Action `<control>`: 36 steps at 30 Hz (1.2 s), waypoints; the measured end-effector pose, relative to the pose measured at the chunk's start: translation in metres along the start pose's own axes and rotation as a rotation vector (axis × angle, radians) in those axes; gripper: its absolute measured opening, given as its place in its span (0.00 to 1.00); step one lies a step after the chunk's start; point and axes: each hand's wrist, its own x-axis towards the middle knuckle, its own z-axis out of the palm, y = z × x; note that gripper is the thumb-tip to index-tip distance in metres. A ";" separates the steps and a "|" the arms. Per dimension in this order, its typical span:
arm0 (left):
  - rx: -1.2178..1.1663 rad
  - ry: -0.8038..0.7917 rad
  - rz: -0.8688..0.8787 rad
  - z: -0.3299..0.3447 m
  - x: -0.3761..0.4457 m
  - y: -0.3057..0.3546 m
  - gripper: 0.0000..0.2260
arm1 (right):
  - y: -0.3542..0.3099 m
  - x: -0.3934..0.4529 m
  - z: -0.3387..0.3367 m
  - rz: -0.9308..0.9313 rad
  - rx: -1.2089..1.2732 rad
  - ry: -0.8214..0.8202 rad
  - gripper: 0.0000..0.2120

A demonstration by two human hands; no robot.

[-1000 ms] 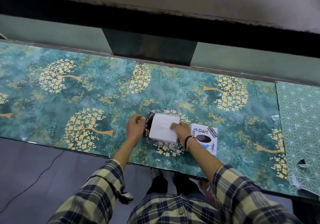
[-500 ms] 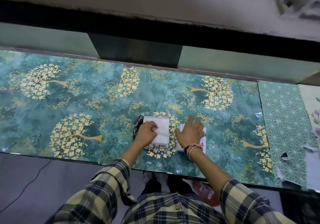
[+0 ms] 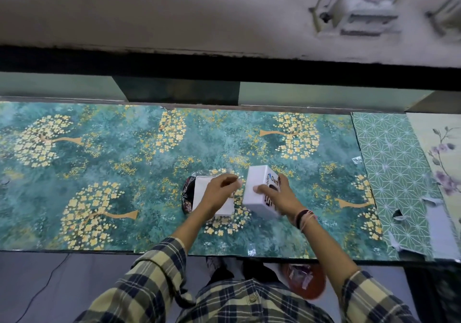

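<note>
A white box lid (image 3: 254, 193) printed "Dart" is tilted up off the table, gripped by my right hand (image 3: 277, 196) with the thumb on its white side. Left of it lies a white box base (image 3: 202, 188) on the green floral tabletop (image 3: 124, 173). My left hand (image 3: 219, 191) rests on that base with its fingers curled over the right edge. A dark, shiny wrapped item (image 3: 187, 194) sticks out from the base's left side, mostly hidden.
A green star-patterned sheet (image 3: 394, 173) and a pale floral sheet (image 3: 441, 153) cover the table's right end, with torn paper bits near the front edge. A wall rises behind the table. An orange bin (image 3: 304, 280) stands on the floor under the table edge.
My right hand has picked the "Dart" lid up off the table and tilted it on edge. My left hand slid rightwards over the white base. The camera tilted up slightly.
</note>
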 end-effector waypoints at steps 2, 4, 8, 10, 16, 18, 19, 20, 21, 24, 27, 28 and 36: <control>-0.228 -0.133 -0.113 0.011 -0.003 0.016 0.24 | -0.008 -0.011 -0.010 -0.032 0.199 -0.098 0.39; -0.344 -0.240 -0.176 0.019 -0.005 0.023 0.24 | -0.011 -0.019 -0.017 -0.045 0.291 -0.150 0.35; -0.441 -0.326 -0.213 0.028 -0.008 0.026 0.20 | -0.007 -0.021 -0.021 -0.063 0.348 -0.176 0.30; -0.438 -0.340 -0.191 0.029 -0.007 0.024 0.25 | -0.006 -0.023 -0.020 -0.074 0.363 -0.182 0.27; -0.402 -0.286 -0.120 0.029 -0.009 0.020 0.18 | 0.004 -0.024 -0.016 -0.091 0.466 -0.259 0.27; -0.399 -0.270 -0.120 0.029 -0.012 0.017 0.20 | 0.011 -0.022 -0.015 -0.082 0.508 -0.299 0.29; -0.389 -0.269 -0.117 0.029 -0.014 0.016 0.21 | 0.016 -0.021 -0.014 -0.076 0.531 -0.323 0.31; -0.378 -0.268 -0.114 0.030 -0.016 0.015 0.22 | 0.020 -0.020 -0.013 -0.066 0.555 -0.347 0.32; -0.374 -0.263 -0.116 0.029 -0.017 0.014 0.21 | 0.025 -0.019 -0.012 -0.056 0.578 -0.369 0.34; -0.461 -0.209 -0.157 0.024 -0.018 0.008 0.23 | 0.039 -0.019 -0.015 0.016 0.713 -0.379 0.39; -0.528 -0.186 -0.182 0.018 -0.018 0.007 0.28 | 0.054 -0.017 -0.024 0.064 0.827 -0.413 0.41; -0.519 -0.181 -0.182 0.016 -0.018 0.007 0.28 | 0.057 -0.016 -0.026 0.070 0.826 -0.419 0.39; -0.490 -0.118 -0.189 0.013 -0.018 0.002 0.29 | 0.065 -0.009 -0.030 0.246 0.547 -0.042 0.11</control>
